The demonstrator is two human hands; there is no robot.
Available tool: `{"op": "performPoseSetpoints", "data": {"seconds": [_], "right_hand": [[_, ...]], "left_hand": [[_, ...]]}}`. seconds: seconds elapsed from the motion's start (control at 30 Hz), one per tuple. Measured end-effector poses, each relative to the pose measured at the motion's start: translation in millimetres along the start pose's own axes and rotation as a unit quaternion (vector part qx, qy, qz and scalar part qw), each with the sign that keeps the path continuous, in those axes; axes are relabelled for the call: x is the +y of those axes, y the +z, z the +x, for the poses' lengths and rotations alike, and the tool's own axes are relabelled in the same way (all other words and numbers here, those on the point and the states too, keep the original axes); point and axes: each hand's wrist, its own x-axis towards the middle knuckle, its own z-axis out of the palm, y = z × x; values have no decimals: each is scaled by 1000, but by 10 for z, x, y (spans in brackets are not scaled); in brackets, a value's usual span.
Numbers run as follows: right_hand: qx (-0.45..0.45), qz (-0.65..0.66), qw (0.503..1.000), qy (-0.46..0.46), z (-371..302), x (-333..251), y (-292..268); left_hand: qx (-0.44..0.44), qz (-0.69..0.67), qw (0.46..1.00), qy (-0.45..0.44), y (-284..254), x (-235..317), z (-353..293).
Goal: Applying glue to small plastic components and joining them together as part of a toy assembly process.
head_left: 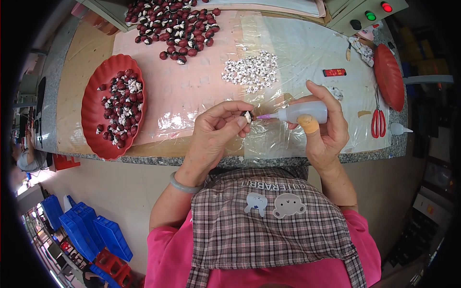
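Plaid apron (259, 240) nearest the lens; left hand (216, 127) pinching a small dark-and-white piece (248, 116) between thumb and fingers, up over the worktop's (163, 101) near side; right hand (329, 132) wrapped round a translucent squeeze bottle (309, 113), tipped sideways, pink nozzle (267, 116) pointing at the piece, can't tell if touching; tan cover (308, 124) on right thumb; beyond the hands, pile of white bits (250, 70); back left, heap of dark red beads (178, 36); far left, scalloped red tray (90, 108) holding red-and-white pieces (121, 106); right, red-handled scissors (378, 124), red dish (389, 77).
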Motion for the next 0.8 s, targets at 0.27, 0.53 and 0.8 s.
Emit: {"op": "performPoseSetpoints", "data": {"seconds": [0.27,0.53,0.8], "right_hand": [[-23,-76,996,-29,5,11,-9],[13,-93,995,-22,1,-35,31],[8,-90,993,-80,-17,58,-18]], "left_hand": [[-4,1,1000,-9,21,21,1],[1,1,1000,-23,18,-6,10],[-20,-40,999,-29,-67,-61,43]]}}
